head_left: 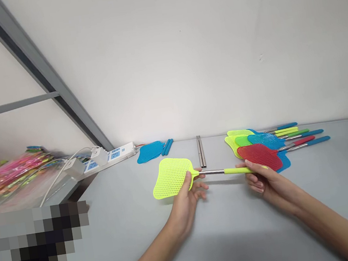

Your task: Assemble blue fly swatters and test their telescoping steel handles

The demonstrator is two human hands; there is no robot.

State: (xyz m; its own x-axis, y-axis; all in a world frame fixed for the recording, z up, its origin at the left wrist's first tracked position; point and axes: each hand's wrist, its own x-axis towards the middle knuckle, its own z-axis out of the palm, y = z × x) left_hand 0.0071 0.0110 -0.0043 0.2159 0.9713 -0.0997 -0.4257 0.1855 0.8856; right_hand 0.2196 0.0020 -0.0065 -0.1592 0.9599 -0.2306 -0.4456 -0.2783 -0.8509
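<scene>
While it's held at both ends, the lime swatter (211,172) is up off the grey surface (334,198), so call that the middle of the clock; its mesh head (172,178) points to 9, its handle (237,170) to 3, and bare metal shaft (215,171) shows in between; the left hand (187,205) is down at 8, grip closed at the neck, thumb on top by the mesh, other fingers loosely spread below; the right hand (266,180) is out near 4, grip closed round the handle, thumb along the top, fingers curled underneath.

As for the other stuff, two metal tubes (201,152) lie side by side up at 12, pretty near the swatter; at 10 there's a blue mesh head (149,152) (can't tell if it's one or a few stacked), with two short blue sleeves (168,147) just beside it; further out, between 9 and 10, sits a white power strip (121,152) with white chargers (100,157) plugged in, and past that a heap of clear plastic bags (19,169) with pink and yellow stuff inside; between 2 and 3 there's a pile of overlapping swatters (261,156), blue, red, green and yellow, handles aimed roughly at 3; a plain white wall (183,63) runs behind it all.
</scene>
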